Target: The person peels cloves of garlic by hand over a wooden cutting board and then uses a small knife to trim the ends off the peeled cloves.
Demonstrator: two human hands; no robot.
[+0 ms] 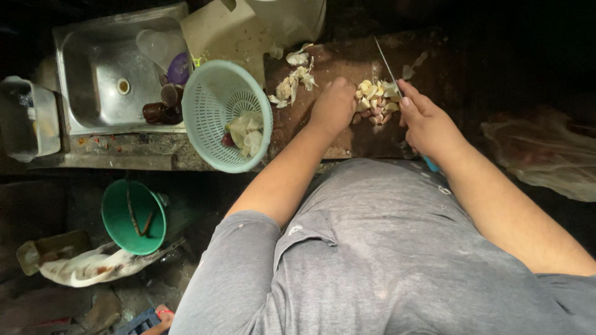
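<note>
Head view looks straight down, and what I see at the centre is a heap of garlic cloves [377,99] on a dark wooden cutting board [347,133] that lies on the table; my right hand [428,127] has its grip clamped on a knife [390,69], whose thin blade stands on edge along the right side of the heap, the blue handle end showing under the wrist; my left hand [334,107] rests curled, fingers drawn together, against the left side of the cloves, touching them, though I cannot tell whether it pinches any; loose garlic skins [293,79] lie on the board just beyond that hand; beside the board to the left sits a pale green colander [211,99] with more skins inside it; further left is a steel sink [93,74] holding brown cups; down on the floor stands a green bowl [121,220]; a crumpled plastic bag [540,155] lies well apart to the right.
</note>
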